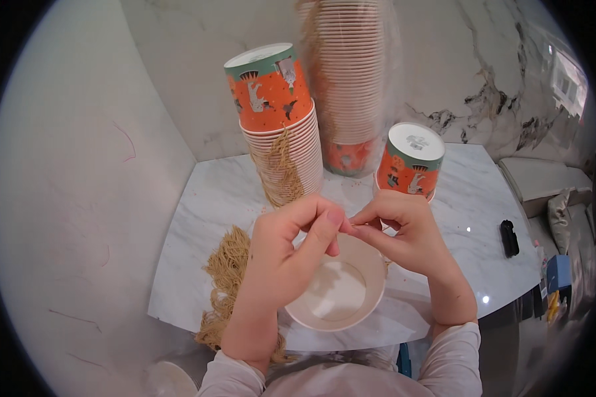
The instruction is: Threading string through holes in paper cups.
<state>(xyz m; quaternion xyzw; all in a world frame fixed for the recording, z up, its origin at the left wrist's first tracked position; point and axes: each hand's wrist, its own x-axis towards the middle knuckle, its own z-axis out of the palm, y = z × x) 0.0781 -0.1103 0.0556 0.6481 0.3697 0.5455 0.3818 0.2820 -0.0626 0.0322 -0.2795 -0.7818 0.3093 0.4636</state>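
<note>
Directly above the open white tub (338, 294), the left hand (286, 248) and right hand (404, 231) nearly meet, thumbs and forefingers pinched together; I cannot tell what they grip. Tan strands (226, 264) lie left of the tub.

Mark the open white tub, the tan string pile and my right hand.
White tub (340, 294): head view, bare inner bottom.
String pile (228, 274): head view, upper clump.
Right hand (404, 228): head view, thumb side.

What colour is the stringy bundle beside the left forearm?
The tangled stringy bundle is tan, clearest in the head view.
</note>
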